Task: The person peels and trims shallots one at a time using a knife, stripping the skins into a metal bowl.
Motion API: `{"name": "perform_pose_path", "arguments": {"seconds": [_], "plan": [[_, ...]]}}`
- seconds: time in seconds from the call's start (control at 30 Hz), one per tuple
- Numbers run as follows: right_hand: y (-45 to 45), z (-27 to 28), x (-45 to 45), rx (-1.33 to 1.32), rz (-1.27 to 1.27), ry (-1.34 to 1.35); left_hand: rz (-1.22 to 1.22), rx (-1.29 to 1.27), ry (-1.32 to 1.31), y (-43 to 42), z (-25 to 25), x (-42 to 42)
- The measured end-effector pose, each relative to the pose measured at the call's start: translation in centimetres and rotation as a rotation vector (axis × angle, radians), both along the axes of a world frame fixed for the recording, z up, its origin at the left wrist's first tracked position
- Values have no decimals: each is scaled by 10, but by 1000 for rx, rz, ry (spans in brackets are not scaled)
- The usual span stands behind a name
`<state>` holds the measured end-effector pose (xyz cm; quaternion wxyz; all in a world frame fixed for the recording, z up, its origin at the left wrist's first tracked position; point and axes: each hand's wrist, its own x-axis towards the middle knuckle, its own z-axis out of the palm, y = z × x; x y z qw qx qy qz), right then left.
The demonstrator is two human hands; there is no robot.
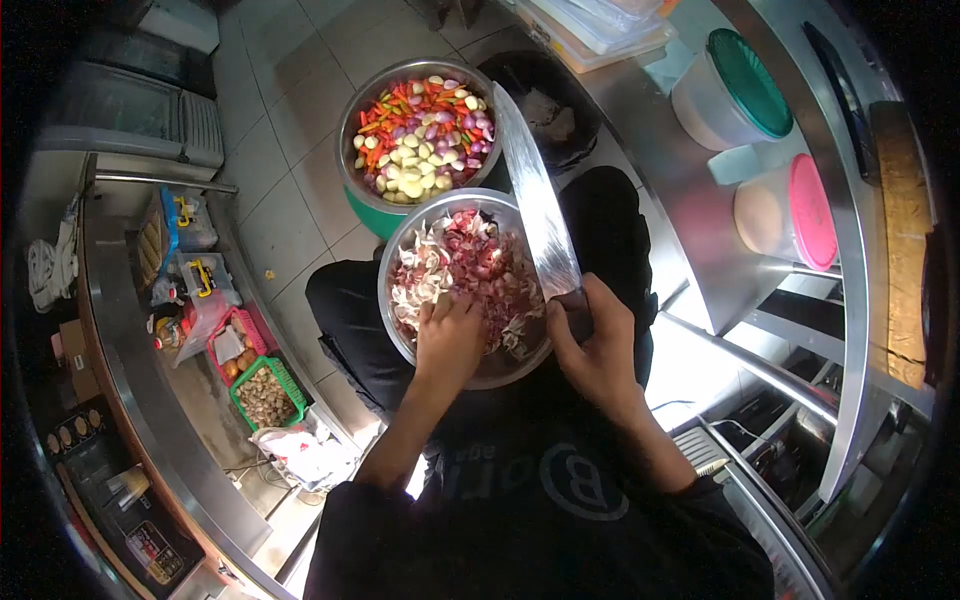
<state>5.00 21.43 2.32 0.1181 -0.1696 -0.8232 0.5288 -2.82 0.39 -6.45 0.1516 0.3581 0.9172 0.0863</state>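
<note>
A steel bowl [388, 290] of garlic and shallot skins [478, 262] sits on my lap. My left hand [449, 340] reaches into it, fingers curled down among the skins; what they grip, if anything, is hidden. My right hand [598, 345] is closed round the dark handle of a large, broad-bladed knife [540, 200]. Its blade points up and away, passing over the bowl's right rim. Just beyond stands another steel bowl [349, 130], holding peeled garlic [412, 170], shallots [440, 131] and red and green chillies [385, 115].
A dark bin or bag [575, 135] stands at the far right of the bowls. On the right-hand steel counter are a green-lidded tub [705, 100] and a pink-lidded tub [768, 215]. Baskets, including a green basket [290, 385], line the left shelf. Tiled floor [290, 130] lies ahead.
</note>
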Motion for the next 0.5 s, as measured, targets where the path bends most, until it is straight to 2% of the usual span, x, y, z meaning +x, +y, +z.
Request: {"name": "perform_pose_path", "arguments": {"seconds": [0.03,0.07,0.13,0.17,0.23,0.3,0.37,0.5], "plan": [[0,-1,1,-4,-3,-2,57,-130,-189,0,10,0],[1,-3,2,-31,3,-39,56,-134,-191,2,18,-1],[0,-4,1,-61,12,-79,283,-120,-301,6,29,-2],[0,-4,-1,-40,21,-62,284,-123,-303,0,21,-1],[-1,-2,0,-13,27,-49,115,70,61,-14,-4,-1],[-3,1,1,-93,33,-54,108,67,99,-18,-9,8],[-3,0,1,-95,43,-52,138,-51,-111,-20,-8,11],[-3,1,0,-72,42,-65,168,-25,-310,-21,-1,10]]}}
